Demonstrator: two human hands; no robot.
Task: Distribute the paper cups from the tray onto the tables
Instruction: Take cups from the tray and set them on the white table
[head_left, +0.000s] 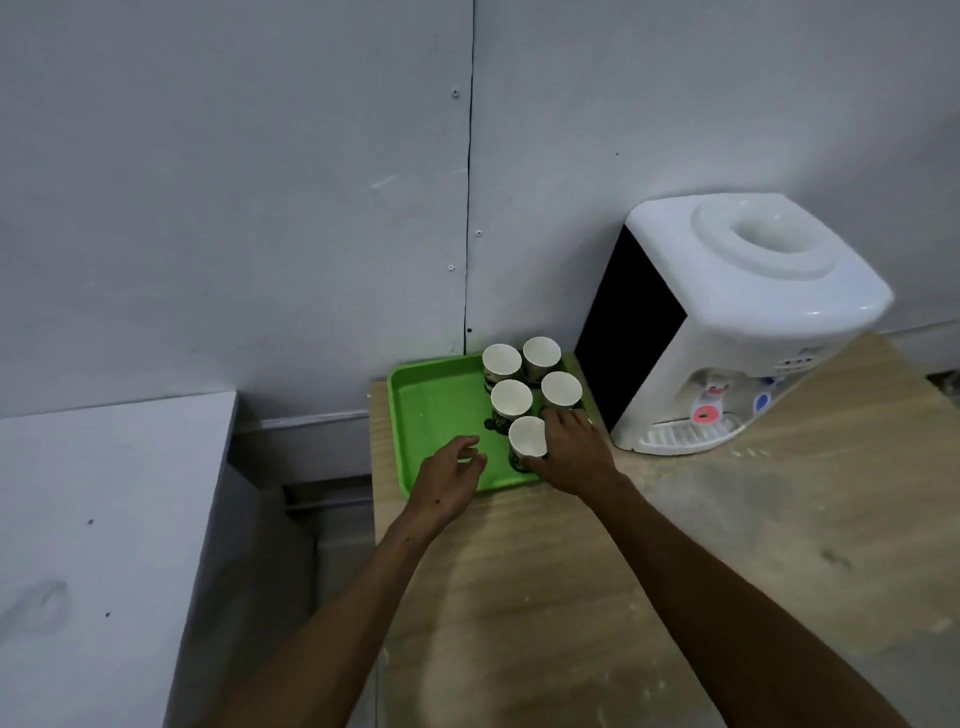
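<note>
My right hand (569, 451) is curling its fingers around the nearest paper cup (527, 441), standing at the near right of the green tray (431, 410); my left hand (451, 477) is hovering loosely spread just beside it, over the tray's near edge, four more cups (511, 397) standing behind.

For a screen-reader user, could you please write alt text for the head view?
A person's right hand grips the nearest of five paper cups on a green tray, while the left hand hovers open over it. The tray sits on a wooden table beside a white water dispenser.
</note>
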